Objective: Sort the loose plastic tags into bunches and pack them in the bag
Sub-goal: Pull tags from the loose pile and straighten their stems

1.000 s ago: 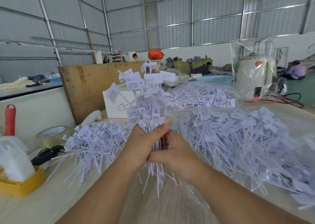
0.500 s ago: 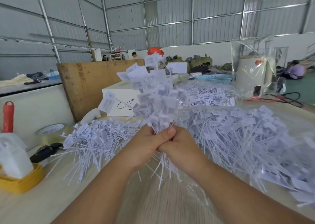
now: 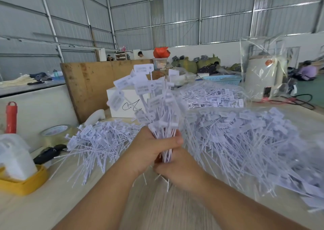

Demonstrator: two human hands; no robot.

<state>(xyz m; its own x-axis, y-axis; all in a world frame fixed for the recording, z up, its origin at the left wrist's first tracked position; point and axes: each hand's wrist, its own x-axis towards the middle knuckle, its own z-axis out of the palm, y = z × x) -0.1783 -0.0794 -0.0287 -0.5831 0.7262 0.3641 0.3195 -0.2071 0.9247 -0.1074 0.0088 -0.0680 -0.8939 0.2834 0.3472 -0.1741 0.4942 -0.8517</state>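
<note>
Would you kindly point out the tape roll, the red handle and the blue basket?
tape roll (image 3: 55, 131), head view, top rim.
red handle (image 3: 11, 117), head view, mid shaft.
blue basket (image 3: 223, 79), head view, front wall.

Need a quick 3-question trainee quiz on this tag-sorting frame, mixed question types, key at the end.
1. True or false: both the left hand and the right hand have a grip on the upright bunch of tags.
2. Multiple choice: the roll of tape lies A) to the left of the loose tags, B) inside the blue basket, C) on the white box.
3. Fill in: the tool handle standing at the far left is coloured ____.

Key: 1 true; 2 A; 3 red.
</note>
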